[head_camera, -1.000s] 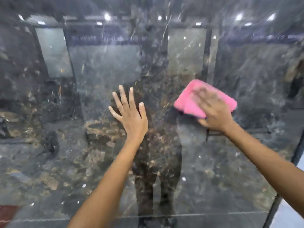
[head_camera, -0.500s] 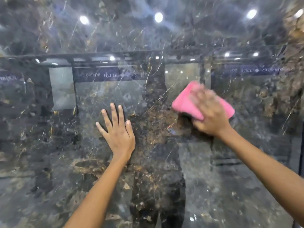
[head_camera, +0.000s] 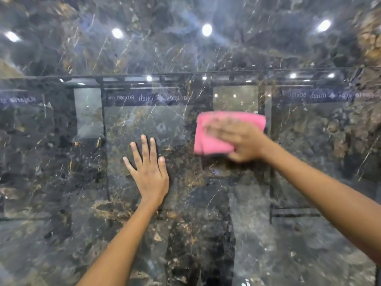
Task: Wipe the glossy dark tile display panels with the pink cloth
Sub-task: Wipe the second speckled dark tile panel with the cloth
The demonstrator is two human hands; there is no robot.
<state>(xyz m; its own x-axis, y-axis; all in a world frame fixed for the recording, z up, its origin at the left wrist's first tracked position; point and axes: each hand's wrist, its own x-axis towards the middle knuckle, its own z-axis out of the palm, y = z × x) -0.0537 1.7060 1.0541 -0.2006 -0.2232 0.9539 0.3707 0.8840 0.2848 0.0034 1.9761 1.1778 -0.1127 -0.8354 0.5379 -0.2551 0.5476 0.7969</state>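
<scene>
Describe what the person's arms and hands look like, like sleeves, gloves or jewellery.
Both forearms are bare as far as the frame shows: no sleeves reach them. The left hand wears no glove, and no ring, watch or band shows on it or its wrist. The right hand also looks ungloved, but motion blur smears its fingers, so small rings cannot be ruled out.

The one camera sits on my head, looking straight ahead, close to the shiny dark marble tile panel (head_camera: 206,203) past my left hand (head_camera: 149,174).
</scene>
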